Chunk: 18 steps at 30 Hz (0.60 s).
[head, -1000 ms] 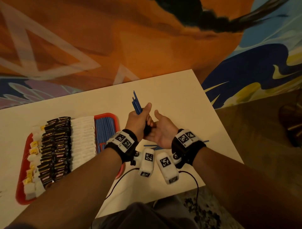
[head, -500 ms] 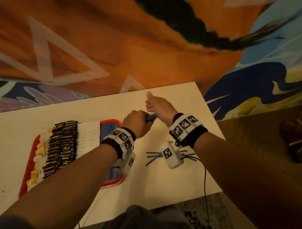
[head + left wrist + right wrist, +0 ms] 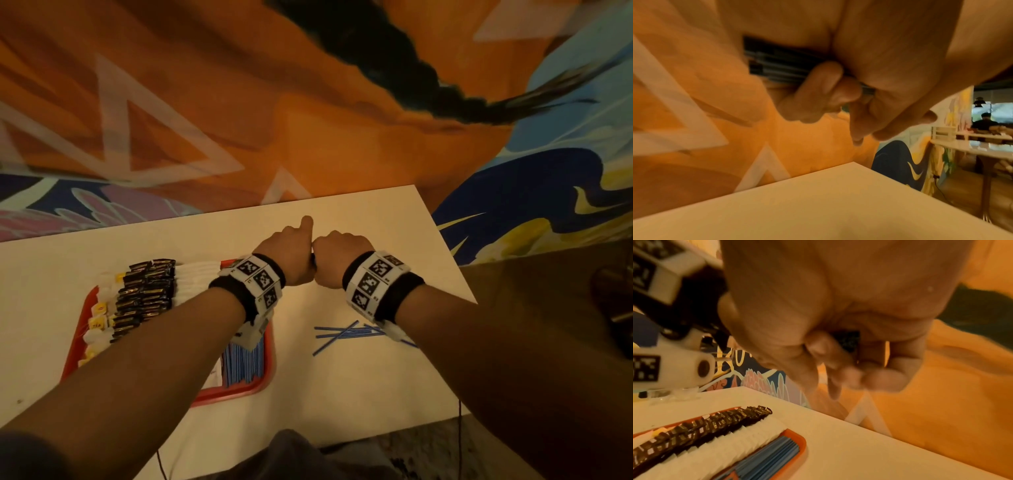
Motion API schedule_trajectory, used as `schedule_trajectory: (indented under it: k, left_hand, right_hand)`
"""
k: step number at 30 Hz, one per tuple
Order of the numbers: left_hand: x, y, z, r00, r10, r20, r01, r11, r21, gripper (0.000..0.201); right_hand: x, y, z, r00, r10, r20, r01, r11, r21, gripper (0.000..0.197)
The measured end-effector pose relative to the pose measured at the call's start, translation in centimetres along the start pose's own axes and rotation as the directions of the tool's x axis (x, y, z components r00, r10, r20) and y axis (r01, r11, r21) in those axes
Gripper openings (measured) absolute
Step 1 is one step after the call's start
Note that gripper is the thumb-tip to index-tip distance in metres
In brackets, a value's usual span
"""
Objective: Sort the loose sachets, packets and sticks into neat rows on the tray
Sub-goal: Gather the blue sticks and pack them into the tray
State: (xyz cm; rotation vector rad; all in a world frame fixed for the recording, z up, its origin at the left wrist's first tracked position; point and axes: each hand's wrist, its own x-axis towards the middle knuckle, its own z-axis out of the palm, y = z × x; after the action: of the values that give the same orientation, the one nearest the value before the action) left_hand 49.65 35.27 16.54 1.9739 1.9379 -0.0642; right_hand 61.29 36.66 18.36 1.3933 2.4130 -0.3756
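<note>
A bundle of blue sticks (image 3: 777, 65) is held between both hands above the white table (image 3: 359, 394). My left hand (image 3: 291, 255) grips one end with curled fingers, thumb raised. My right hand (image 3: 337, 255) grips the other end, knuckles against the left; in the right wrist view only a dark bit of the bundle (image 3: 846, 340) shows inside its fingers. In the head view the hands hide almost all of the bundle. Several loose blue sticks (image 3: 346, 334) lie crossed on the table under my right wrist. The red tray (image 3: 267, 383) sits at the left.
On the tray lie rows of yellow-and-white sachets (image 3: 97, 317), black packets (image 3: 144, 298), white packets (image 3: 197, 281) and blue sticks (image 3: 245, 363). The table's right edge (image 3: 445, 246) runs close to my right hand. A painted wall rises behind the table.
My left hand has tipped the bundle from upright to level and carried it farther from me. My right hand, open beside it a second ago, now grips the bundle's other end.
</note>
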Motion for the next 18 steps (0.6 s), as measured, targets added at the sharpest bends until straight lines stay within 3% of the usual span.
schedule_trajectory:
  k: [3,5,6,8,11,13,16,17,18]
  left_hand:
    - [0.2,-0.6,-0.1,0.995,0.096,0.0,-0.096,0.992,-0.083,0.044]
    - [0.1,-1.6,-0.3,0.991,0.135,-0.011,-0.134,0.963,-0.232,0.04]
    - [0.0,-2.0,-0.4,0.991,0.125,-0.039,-0.13,0.912,-0.389,0.034]
    - [-0.3,-2.7,-0.6,0.994,0.04,-0.101,-0.1,0.694,-0.713,0.016]
    - [-0.6,-2.4,-0.2,0.994,-0.075,-0.081,-0.047,0.371,-0.927,0.007]
    - [-0.6,-1.6,0.6,0.997,-0.072,-0.036,-0.014,0.287,-0.958,0.012]
    - [-0.4,-1.2,1.1,0.995,-0.094,-0.037,-0.012,0.246,-0.969,0.013]
    - [-0.3,-1.4,1.0,0.994,-0.102,-0.039,-0.014,0.229,-0.973,0.013]
    - [-0.3,-1.7,0.9,0.993,-0.109,-0.039,-0.016,0.206,-0.978,0.013]
  right_hand:
    - [0.2,0.5,0.7,0.998,0.06,-0.016,-0.06,0.998,0.004,0.027]
    - [0.2,1.3,1.1,0.994,0.107,-0.005,-0.107,0.994,0.037,0.027]
    - [0.4,1.7,1.4,0.991,0.135,-0.008,-0.134,0.988,0.072,0.027]
    - [0.4,2.4,1.8,0.983,0.182,-0.029,-0.175,0.972,0.156,0.033]
    - [0.4,2.5,1.8,0.976,0.21,-0.058,-0.194,0.957,0.216,0.037]
    - [0.5,2.3,1.6,0.971,0.221,-0.091,-0.193,0.95,0.245,0.035]
    - [0.6,3.0,1.5,0.978,0.17,-0.119,-0.095,0.877,0.471,0.037]
    - [0.5,3.5,1.5,0.985,0.108,-0.137,-0.01,0.818,0.575,0.033]
    - [0.4,3.9,1.7,0.985,0.06,-0.161,0.073,0.704,0.707,0.029]
